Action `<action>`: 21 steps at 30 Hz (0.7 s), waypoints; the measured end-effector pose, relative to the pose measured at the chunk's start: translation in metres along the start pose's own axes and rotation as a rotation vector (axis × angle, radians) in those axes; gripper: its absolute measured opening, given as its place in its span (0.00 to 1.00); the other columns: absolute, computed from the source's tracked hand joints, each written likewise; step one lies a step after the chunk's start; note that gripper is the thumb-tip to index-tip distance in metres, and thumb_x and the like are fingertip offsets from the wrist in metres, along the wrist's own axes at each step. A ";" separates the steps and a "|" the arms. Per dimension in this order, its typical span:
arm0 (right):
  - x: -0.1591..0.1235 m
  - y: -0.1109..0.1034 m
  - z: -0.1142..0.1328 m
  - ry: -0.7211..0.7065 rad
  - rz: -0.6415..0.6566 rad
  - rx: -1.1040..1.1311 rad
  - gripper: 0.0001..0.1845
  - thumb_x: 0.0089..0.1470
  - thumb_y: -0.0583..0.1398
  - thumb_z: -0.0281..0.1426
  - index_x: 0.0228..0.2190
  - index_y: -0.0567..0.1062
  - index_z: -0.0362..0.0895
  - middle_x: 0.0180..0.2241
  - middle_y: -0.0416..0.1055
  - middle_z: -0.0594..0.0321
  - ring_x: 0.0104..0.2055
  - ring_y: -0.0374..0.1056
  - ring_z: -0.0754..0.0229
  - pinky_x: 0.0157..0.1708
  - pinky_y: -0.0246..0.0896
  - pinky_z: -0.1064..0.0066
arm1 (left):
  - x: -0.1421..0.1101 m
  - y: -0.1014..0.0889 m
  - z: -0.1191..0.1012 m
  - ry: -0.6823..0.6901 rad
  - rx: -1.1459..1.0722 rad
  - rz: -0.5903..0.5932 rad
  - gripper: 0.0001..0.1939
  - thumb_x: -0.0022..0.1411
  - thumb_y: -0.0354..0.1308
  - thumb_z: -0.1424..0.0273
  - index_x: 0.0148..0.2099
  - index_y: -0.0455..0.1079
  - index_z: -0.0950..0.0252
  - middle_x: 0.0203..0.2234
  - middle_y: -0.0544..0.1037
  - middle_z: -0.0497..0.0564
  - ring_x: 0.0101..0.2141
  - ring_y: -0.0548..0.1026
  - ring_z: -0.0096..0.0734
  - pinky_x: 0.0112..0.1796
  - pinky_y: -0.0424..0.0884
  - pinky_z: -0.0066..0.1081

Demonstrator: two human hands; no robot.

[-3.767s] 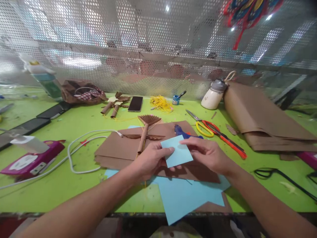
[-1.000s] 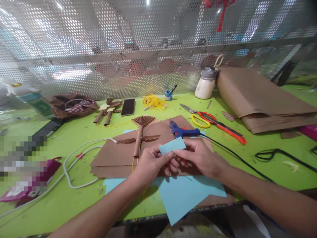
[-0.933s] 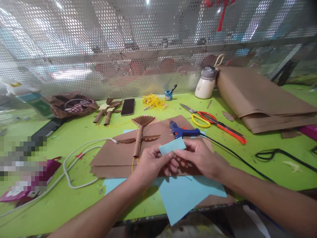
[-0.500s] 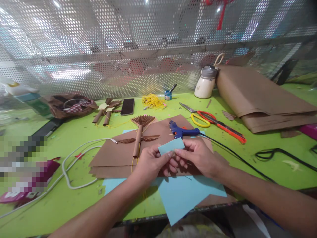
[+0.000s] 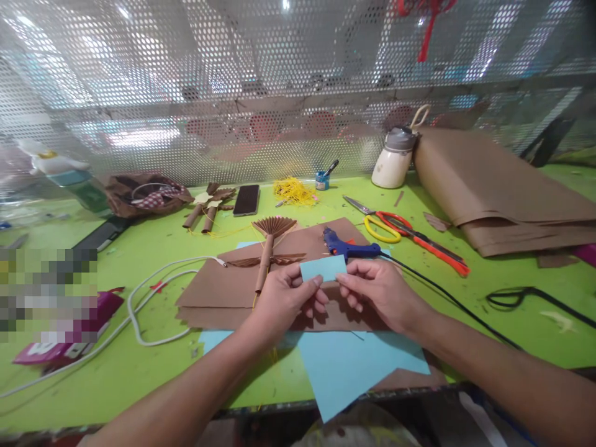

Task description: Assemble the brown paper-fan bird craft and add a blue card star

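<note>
A small folded piece of light blue paper (image 5: 323, 268) is pinched between both hands above the table. My left hand (image 5: 285, 299) grips its left edge with thumb and fingers closed. My right hand (image 5: 376, 292) pinches its right edge the same way. Beneath the hands lies a stack of brown paper sheets (image 5: 218, 288), and a larger light blue sheet (image 5: 354, 366) sticks out over the table's front edge. A brown paper bird with a pleated fan tail (image 5: 271, 245) rests on the brown sheets just left of my hands. A blue glue gun (image 5: 349, 248) lies right behind the paper.
Yellow and orange scissors (image 5: 400, 233) lie right of the glue gun, with a black cord (image 5: 447, 298) trailing across the green table (image 5: 116, 372). A brown paper pile (image 5: 498, 192), white jug (image 5: 393, 164), phone (image 5: 246, 200), yellow thread (image 5: 291, 191) and white cable (image 5: 149, 298) surround the work area.
The blue paper was a wider square held flat; now it is a narrower folded strip, held level between both hands. The view has shifted slightly.
</note>
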State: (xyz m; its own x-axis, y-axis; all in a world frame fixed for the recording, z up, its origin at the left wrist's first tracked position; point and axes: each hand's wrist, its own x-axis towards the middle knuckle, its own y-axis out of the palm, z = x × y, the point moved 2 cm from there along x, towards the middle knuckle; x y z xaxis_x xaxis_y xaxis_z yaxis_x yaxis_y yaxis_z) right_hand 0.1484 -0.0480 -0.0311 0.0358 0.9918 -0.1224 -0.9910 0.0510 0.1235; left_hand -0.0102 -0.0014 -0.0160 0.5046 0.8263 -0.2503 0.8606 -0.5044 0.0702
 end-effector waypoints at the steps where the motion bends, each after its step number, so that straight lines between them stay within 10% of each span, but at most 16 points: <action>1: 0.000 0.000 -0.001 -0.005 0.000 0.004 0.16 0.47 0.64 0.40 0.24 0.69 0.40 0.20 0.68 0.67 0.18 0.60 0.70 0.19 0.56 0.76 | 0.000 0.000 0.000 0.010 -0.010 0.001 0.14 0.52 0.63 0.63 0.29 0.64 0.68 0.19 0.76 0.50 0.16 0.71 0.22 0.16 0.63 0.20; 21: -0.002 0.005 0.009 -0.079 -0.001 -0.180 0.13 0.49 0.62 0.36 0.23 0.68 0.40 0.15 0.63 0.70 0.17 0.57 0.70 0.18 0.50 0.76 | 0.000 -0.002 0.009 -0.068 -0.052 0.196 0.14 0.54 0.61 0.61 0.32 0.69 0.70 0.22 0.77 0.53 0.19 0.74 0.27 0.18 0.64 0.23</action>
State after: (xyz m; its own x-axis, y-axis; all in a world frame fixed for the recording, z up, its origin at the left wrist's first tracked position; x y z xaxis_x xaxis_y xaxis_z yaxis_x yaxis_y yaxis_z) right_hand 0.1443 -0.0490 -0.0217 0.0402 0.9982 -0.0442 -0.9978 0.0377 -0.0551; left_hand -0.0120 -0.0025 -0.0246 0.6582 0.6940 -0.2917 0.7500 -0.6384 0.1733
